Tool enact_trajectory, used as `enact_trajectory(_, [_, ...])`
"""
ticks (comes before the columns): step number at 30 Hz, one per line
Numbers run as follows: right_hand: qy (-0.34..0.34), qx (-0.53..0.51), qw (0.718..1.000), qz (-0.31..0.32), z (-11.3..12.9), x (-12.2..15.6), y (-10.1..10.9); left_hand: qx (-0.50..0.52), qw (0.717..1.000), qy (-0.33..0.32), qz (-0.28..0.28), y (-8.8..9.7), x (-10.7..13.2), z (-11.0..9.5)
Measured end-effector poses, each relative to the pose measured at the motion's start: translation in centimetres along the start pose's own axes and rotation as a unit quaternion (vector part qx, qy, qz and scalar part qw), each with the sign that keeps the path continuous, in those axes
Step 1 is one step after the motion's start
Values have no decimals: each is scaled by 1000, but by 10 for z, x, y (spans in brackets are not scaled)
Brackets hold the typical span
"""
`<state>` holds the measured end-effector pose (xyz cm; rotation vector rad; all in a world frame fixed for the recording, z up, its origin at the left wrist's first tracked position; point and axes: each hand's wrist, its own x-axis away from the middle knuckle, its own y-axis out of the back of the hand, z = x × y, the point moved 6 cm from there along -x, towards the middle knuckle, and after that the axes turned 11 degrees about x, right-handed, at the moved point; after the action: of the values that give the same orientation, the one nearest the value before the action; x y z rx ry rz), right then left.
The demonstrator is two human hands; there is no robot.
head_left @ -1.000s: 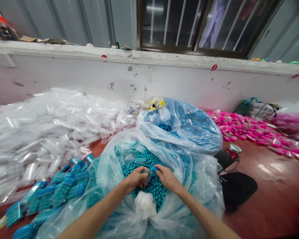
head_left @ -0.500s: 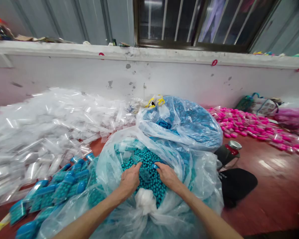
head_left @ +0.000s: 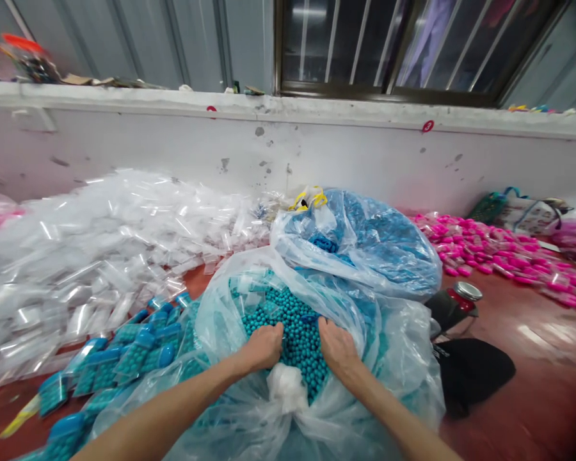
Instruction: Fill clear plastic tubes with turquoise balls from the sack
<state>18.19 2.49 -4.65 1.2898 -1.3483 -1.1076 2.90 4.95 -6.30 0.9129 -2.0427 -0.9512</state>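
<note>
A big clear plastic bag (head_left: 403, 358) in front of me is full of small teal beads (head_left: 292, 320). My left hand (head_left: 262, 349) and my right hand (head_left: 338, 349) are both sunk into the beads, a palm's width apart, fingers curled down among them. The fingertips are buried, so what they hold, if anything, is hidden. A knotted white wad of plastic (head_left: 285, 387) sits just below the two hands.
A second bag of blue pieces (head_left: 365, 240) lies behind. Filled teal packets (head_left: 125, 358) lie at the left, a heap of clear empty pouches (head_left: 91, 250) beyond them. Pink packets (head_left: 489, 256) spread at the right. A red-lidded jar (head_left: 463, 294) and dark cloth (head_left: 475, 374) lie nearby.
Both hands dropped from pinching a small packet above the beads into the bead pile, and have drawn a little nearer to me. The camera view shifted slightly left.
</note>
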Motion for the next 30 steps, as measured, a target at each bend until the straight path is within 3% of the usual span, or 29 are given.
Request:
enact_trajectory(2, [-11,-20,1000,7,0,-3,-3,42,998,35,-13,-2,-6,4])
enact_trajectory(6, [1,-192,979,68,7,-9,-20,173,982,73,-26,-13,-22,1])
enact_trajectory(10, [16,-297,946,127,13,-12,-30,350,932,89,6,-27,-27,-2])
enact_trajectory(13, [-10,-444,878,179,15,-10,-30,455,886,78,39,-30,-21,-1])
enact_trajectory(15, [-12,-517,835,187,16,-9,-26,552,829,61,64,-29,-16,-2])
enact_trajectory(16, [-2,-516,839,173,15,-9,-22,608,789,52,68,-27,-15,-3])
enact_trajectory(18, [25,-453,885,102,10,-9,-12,702,709,41,61,-24,-13,-4])
enact_trajectory(20, [42,-348,937,2,6,-8,0,740,670,47,36,-21,-12,-3])
enact_trajectory(23, [43,-285,955,-76,4,-5,11,750,659,55,6,-17,-8,-2])
enact_trajectory(30, [94,-466,879,19,23,-2,16,711,702,20,-40,-9,-2,-3])
